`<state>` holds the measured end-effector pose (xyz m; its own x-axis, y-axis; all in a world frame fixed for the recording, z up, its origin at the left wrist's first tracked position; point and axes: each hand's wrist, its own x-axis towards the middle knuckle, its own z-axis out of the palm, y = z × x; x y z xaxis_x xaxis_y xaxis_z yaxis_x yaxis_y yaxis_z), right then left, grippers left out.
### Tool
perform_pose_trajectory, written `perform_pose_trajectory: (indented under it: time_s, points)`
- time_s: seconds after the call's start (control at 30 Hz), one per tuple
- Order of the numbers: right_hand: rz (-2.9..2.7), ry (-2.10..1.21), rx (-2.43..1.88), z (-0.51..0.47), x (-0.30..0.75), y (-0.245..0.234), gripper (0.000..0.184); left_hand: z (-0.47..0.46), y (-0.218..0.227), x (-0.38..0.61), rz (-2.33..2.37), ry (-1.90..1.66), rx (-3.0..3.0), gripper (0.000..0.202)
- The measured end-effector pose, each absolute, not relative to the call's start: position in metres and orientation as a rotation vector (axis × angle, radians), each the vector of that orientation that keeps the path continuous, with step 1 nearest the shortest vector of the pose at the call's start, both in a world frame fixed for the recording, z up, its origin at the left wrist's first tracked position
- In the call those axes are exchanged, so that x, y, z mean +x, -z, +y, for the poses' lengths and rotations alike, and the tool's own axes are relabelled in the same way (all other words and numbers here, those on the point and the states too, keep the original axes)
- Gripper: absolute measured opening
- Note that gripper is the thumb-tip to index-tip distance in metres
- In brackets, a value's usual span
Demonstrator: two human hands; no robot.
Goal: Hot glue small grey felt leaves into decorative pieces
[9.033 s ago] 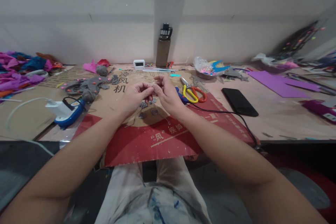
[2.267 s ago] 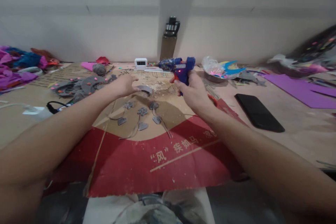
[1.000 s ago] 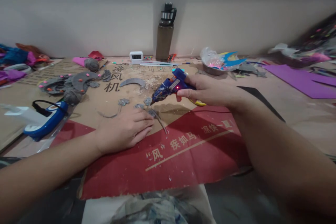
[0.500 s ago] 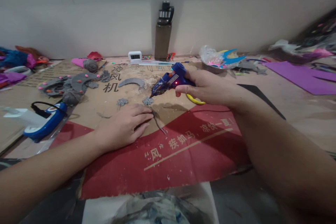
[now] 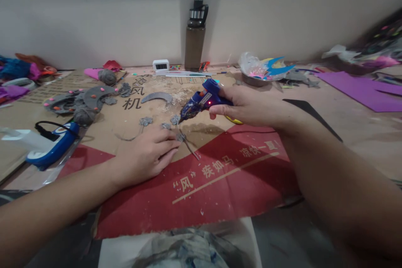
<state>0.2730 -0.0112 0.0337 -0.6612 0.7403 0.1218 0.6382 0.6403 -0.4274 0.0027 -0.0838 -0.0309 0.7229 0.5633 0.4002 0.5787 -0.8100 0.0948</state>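
Note:
My right hand (image 5: 234,99) grips a blue glue gun (image 5: 201,102) with a glowing red light. The gun's dark nozzle points down and left, at a small grey yarn flower (image 5: 175,120), touching it or just beside it. My left hand (image 5: 157,148) lies low on the cardboard, with its fingers closed at a grey yarn piece whose tufts show at the fingertips; the thumb side hides part of it. A dark stem (image 5: 191,147) trails from there toward the red print. Another grey yarn flower (image 5: 145,121) with a thin stem rests to the left.
Printed cardboard (image 5: 220,192) covers the work area. A grey crescent (image 5: 157,97) lies behind the flowers. To the left are decorated grey crescents (image 5: 97,97) and a blue power strip (image 5: 55,146). A bottle (image 5: 194,46), a small clock (image 5: 161,65) and a metal bowl (image 5: 256,80) stand behind.
The glue gun has dipped slightly, its nozzle now lower beside the flower. The grey tufts at my left fingertips have shifted, and more of them show.

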Motion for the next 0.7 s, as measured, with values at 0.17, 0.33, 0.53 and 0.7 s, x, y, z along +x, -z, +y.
perform_pose_trajectory:
  time_s: [0.17, 0.33, 0.53, 0.7]
  points:
    - [-2.636, -0.483, -1.092, -0.018, 0.271, -0.037, 0.035, -0.085, 0.031, 0.000, -0.898, 0.647, -2.885, 0.020]
    - [-2.679, -0.444, -1.110, -0.021, 0.272, -0.036, 0.039, -0.085, 0.029, 0.001, -0.880, 0.680, -2.875, 0.022]
    - [-2.702, -0.471, -1.102, -0.021, 0.272, -0.034, 0.037, -0.085, 0.031, 0.001, -0.878, 0.630, -2.877, 0.022]
    - [-2.698, -0.455, -1.133, -0.023, 0.270, -0.033, 0.036, -0.084, 0.032, 0.000, -0.872, 0.614, -2.884, 0.021]
